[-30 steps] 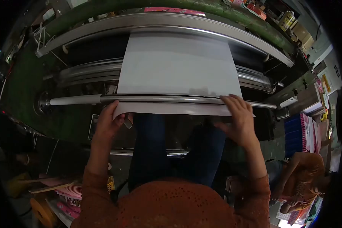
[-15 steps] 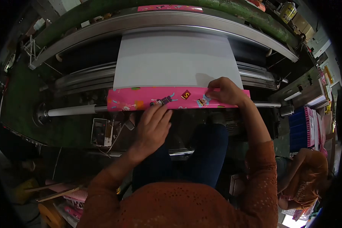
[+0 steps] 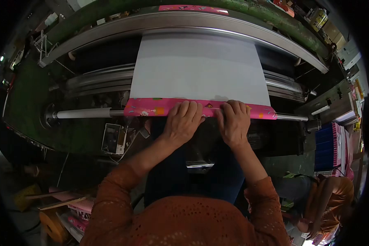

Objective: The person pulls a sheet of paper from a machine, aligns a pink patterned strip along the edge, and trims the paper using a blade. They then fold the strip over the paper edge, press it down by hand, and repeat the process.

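Note:
A roll of pink printed sheet (image 3: 147, 107) with small cartoon figures sits around a metal shaft (image 3: 292, 117) in front of me. Its white back side, a wide sheet (image 3: 201, 67), runs up from the roll and passes beneath a metal bar. Near the middle of the roll, my left hand (image 3: 183, 123) lies with its fingers bent over the top and pressed together. To its right, my right hand (image 3: 235, 122) grips the roll the same way, fingers curled over it. Both thumbs are partly hidden.
A long metal bar (image 3: 110, 30) and a green roller (image 3: 258, 12) cross the machine's far side. Left of my knees is a small open box (image 3: 113, 139). Blue and pink stacked material (image 3: 327, 147) stands at right, with another person (image 3: 332, 201) bent near it.
My left hand has moved up onto the roll. My right hand has come down and leftward from the sheet edge, now curled over the roll. The view has shifted slightly.

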{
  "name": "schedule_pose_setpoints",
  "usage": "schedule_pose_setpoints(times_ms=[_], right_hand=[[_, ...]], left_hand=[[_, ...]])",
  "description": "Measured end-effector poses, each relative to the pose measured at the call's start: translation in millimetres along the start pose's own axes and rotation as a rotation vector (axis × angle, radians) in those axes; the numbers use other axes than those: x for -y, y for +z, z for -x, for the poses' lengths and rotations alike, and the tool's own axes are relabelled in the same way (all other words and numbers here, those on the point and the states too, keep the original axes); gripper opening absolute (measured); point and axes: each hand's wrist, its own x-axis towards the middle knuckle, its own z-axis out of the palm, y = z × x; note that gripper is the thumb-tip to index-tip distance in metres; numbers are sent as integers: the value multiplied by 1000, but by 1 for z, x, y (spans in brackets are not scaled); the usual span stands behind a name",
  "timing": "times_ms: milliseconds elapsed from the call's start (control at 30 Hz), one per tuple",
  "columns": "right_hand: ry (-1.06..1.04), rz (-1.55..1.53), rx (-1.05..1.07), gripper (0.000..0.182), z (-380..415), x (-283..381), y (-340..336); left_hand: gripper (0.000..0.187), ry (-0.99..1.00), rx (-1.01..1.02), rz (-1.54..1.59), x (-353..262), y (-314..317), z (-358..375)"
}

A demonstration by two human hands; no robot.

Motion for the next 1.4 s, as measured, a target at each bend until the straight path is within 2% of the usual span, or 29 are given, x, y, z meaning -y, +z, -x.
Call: schedule_pose_setpoints(times_ms=[67, 167, 267, 367, 433, 567, 767, 867, 900, 967, 1000, 1033, 1100, 1133, 1167, 1233, 1267, 1300, 1367, 1400], right_hand=[[-19, 48, -73, 21, 2, -1, 6], [-31, 74, -65, 22, 3, -3, 6], [-40, 75, -78, 20, 3, -7, 10], [-30, 106, -59, 20, 0, -11, 15], [-17, 96, -61, 20, -4, -13, 17], [-29, 91, -42, 21, -8, -17, 15], [38, 75, 26, 20, -15, -13, 10], [82, 44, 37, 21, -19, -13, 10], [154, -2, 124, 19, -23, -11, 5], [145, -18, 87, 18, -31, -15, 6], [117, -46, 42, 17, -37, -17, 7], [126, -7, 88, 16, -45, -16, 2], [143, 17, 52, 16, -51, -18, 10], [153, 45, 13, 18, -56, -21, 14], [154, 52, -2, 18, -65, -27, 19], [166, 89, 95, 25, -77, -40, 35], [180, 141, 127, 25, -85, -50, 45], [183, 153, 124, 25, -84, -49, 39], [31, 114, -196, 27, -81, -42, 20], [63, 88, -165, 36, -59, -30, 3]], left_hand=[[42, 13, 25, -16, 4, -3, -3], [37, 30, -19, -74, 12, -4, -4], [34, 17, 65, -21, 16, 0, -2], [32, 24, -27, -56, 16, 9, -2], [31, -64, -129, -71, 14, 16, -5], [30, -185, -148, -57, 9, 16, -9], [24, -240, -83, 73, 10, 5, -21], [15, -298, 15, 123, 9, -1, -25], [15, -288, 21, 139, 10, -2, -30], [17, -328, 139, 91, 14, -7, -39], [18, -356, 150, 134, 17, -8, -43], [18, -357, 147, 135, 24, -5, -49], [21, -558, -236, 611, 35, -5, -59], [31, -621, -397, 683, 35, -10, -59], [31, -606, -405, 687, 28, -14, -55], [41, -279, -354, 197, 2, -27, -29], [46, -251, 35, 90, -20, -30, -24], [46, -246, 28, 100, -17, -24, -25], [47, -339, 184, 45, 2, -4, -37], [48, -344, 195, 90, 8, -5, -48]])
